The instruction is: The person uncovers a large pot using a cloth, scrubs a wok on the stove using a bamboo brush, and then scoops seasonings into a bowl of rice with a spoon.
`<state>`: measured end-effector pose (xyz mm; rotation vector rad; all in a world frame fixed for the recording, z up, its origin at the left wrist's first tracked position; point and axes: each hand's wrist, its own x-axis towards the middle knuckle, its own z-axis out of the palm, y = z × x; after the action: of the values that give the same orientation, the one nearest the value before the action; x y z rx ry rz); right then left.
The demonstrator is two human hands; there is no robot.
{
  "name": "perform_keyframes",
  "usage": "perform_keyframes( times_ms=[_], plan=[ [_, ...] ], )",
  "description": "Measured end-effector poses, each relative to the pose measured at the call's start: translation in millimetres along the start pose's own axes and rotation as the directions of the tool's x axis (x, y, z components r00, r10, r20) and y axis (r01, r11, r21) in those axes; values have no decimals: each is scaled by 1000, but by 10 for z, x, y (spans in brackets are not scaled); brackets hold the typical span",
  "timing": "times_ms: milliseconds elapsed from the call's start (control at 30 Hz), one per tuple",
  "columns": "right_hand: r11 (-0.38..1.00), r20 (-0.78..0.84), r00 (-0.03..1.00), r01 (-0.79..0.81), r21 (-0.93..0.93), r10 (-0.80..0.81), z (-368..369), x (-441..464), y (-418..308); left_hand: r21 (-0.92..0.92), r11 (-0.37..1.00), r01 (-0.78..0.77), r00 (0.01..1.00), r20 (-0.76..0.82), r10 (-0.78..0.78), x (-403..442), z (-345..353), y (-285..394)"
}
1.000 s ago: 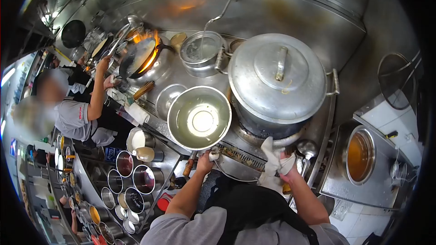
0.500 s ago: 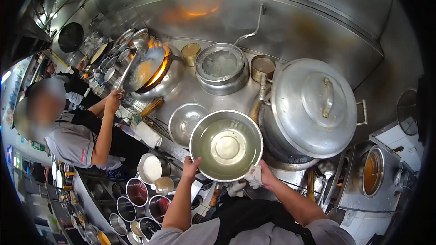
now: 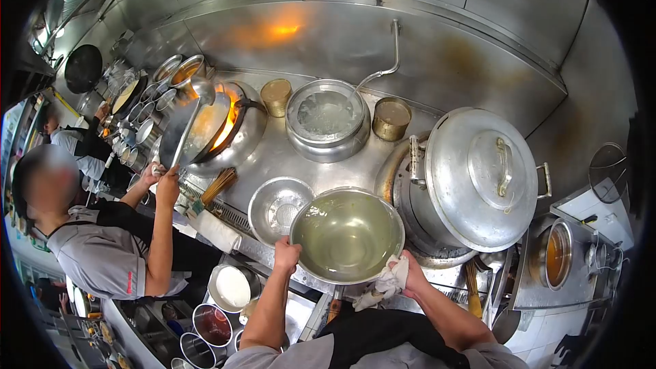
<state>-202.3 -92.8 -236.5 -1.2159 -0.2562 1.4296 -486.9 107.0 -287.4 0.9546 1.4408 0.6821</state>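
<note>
Between my two hands is a wide steel bowl (image 3: pixel 347 239) with clear, slightly greenish liquid in it. My left hand (image 3: pixel 287 255) is closed on the bowl's left rim. At the lower right of the bowl, my right hand (image 3: pixel 413 276) grips it through a crumpled white cloth (image 3: pixel 389 279). Just behind and left of the bowl sits a perforated metal colander (image 3: pixel 279 206). Further back stands a round pot of bubbling water (image 3: pixel 326 115) under a bent tap (image 3: pixel 387 68).
A large lidded stockpot (image 3: pixel 482 178) stands close on my right. To the left, a co-worker (image 3: pixel 109 246) handles a ladle over a flaming wok (image 3: pixel 205 126). Two tins (image 3: pixel 391 119) flank the water pot. Containers of sauces (image 3: pixel 213 322) sit at lower left.
The bowl has come slightly down and right, nearer to me, and its liquid has shifted. The co-worker's wok has tilted differently. My view has shifted a little.
</note>
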Motion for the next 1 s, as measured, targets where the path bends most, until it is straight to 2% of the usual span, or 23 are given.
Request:
perform_keyframes(
  times_ms=[67,200,333,467,533,567,700,767,867,1000],
  plan=[
    [1000,-15,1000,-6,18,6,49,-4,-46,-64,998,-10,1000,14,11,195,-24,-182],
    [999,-13,1000,12,-34,-13,153,5,-193,-143,990,-1,1000,23,5,211,10,-26],
    [997,-17,1000,21,-71,-23,299,-10,-322,-93,994,65,996,74,-59,202,-21,171],
    [994,-35,999,25,-109,-29,427,-34,-394,-122,989,80,993,98,-69,270,-62,190],
    [988,-52,997,42,-146,-50,559,-72,-510,13,987,159,971,179,-158,294,-102,264],
    [988,-52,997,41,-152,-49,560,-49,-534,-13,987,161,970,185,-156,322,-86,254],
    [984,14,999,53,-172,-52,710,-34,-702,-137,962,237,956,210,-205,260,-80,471],
    [984,40,995,91,-155,-86,809,0,-788,-20,956,292,929,242,-279,361,-114,438],
    [966,64,994,100,-239,-87,999,44,-1006,-22,946,322,909,288,-303,540,-109,250],
    [964,100,988,134,-230,-113,1259,134,-1243,-12,929,370,871,353,-342,546,-96,274]
  ],
)
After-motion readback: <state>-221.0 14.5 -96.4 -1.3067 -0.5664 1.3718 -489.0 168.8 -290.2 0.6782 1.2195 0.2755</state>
